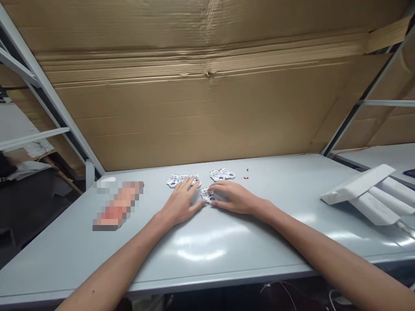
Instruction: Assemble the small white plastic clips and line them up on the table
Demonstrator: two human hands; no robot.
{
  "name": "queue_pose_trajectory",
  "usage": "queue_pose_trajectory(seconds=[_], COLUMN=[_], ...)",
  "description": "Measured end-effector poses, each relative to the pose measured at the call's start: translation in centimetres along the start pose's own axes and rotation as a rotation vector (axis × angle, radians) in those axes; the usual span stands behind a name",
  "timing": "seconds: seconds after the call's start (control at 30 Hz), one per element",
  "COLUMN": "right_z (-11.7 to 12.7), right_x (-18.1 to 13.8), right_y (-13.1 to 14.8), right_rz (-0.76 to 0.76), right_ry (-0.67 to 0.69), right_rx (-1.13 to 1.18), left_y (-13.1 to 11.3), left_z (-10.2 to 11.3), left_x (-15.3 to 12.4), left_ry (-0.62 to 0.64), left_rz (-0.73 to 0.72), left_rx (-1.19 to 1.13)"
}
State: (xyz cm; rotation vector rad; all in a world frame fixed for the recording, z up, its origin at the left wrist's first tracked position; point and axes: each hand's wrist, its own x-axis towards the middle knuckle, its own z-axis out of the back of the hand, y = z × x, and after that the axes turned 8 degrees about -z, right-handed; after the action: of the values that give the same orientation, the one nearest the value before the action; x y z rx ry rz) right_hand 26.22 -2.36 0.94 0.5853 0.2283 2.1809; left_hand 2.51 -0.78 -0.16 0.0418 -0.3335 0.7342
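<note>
Several small white plastic parts with round holes lie on the grey table. One row of parts sits just beyond my left hand, which rests flat with fingers stretched over its near end. A second pair of parts lies beyond my right hand. My right hand's fingers curl onto a single white part lying between the two hands, pinching it against the table.
Tiny red and black bits lie right of the parts. A blurred pinkish object rests at the left. White long tubes and a white box are stacked at the right edge. A cardboard sheet walls the back.
</note>
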Motion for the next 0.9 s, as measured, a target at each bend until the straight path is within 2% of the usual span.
queue_pose_trajectory(seconds=[0.1, 0.27, 0.47, 0.67, 0.9], right_z=[0.0, -0.6, -1.1, -1.3, -1.5], right_x=[0.0, 0.6, 0.8, 0.8, 0.8], right_y=[-0.2, -0.5, -0.4, -0.3, -0.4], right_rz=[-0.037, -0.042, -0.041, 0.115, 0.030], right_ry=[-0.026, -0.055, -0.182, -0.071, -0.046], right_rx=[-0.053, -0.160, -0.240, -0.117, -0.184], left_y=[0.2, 0.2, 0.0, 0.1, 0.1], left_z=[-0.1, 0.0, 0.1, 0.1, 0.1], left_x=[0.0, 0.1, 0.2, 0.1, 0.0], left_ry=[-0.008, 0.066, 0.108, 0.109, 0.132], left_rz=[0.011, 0.012, 0.020, 0.011, 0.023], left_rx=[0.007, -0.003, -0.006, 0.002, 0.001])
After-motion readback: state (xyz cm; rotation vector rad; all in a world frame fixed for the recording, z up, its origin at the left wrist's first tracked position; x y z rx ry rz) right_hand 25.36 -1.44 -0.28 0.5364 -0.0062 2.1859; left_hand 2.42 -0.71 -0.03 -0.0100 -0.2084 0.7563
